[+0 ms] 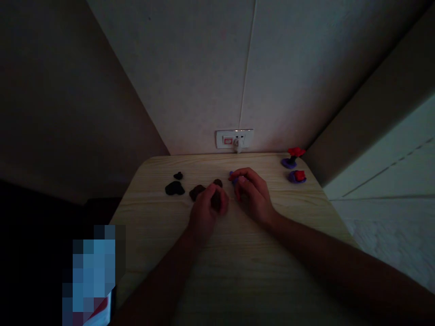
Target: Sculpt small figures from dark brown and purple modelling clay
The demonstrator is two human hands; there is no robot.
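My left hand (208, 206) curls its fingers around a dark brown lump (216, 200) that looks like modelling clay. More brown clay (196, 193) lies against its knuckles, and a small brown bit (218, 182) shows just beyond the fingertips. To the right, my right hand (254, 194) is closed in a pinch around a purple clay piece (235, 180), mostly covered by the fingers. Both hands rest low over the table, a short gap apart. Dim light hides the finer shapes of what they hold.
Black lumps, one large (174, 188) and one small (178, 175), lie at the left of the wooden table (217, 258). At the back right stand a red flower on a purple base (295, 156) and a purple piece with red on top (297, 176). A wall socket (234, 139) holds a plug.
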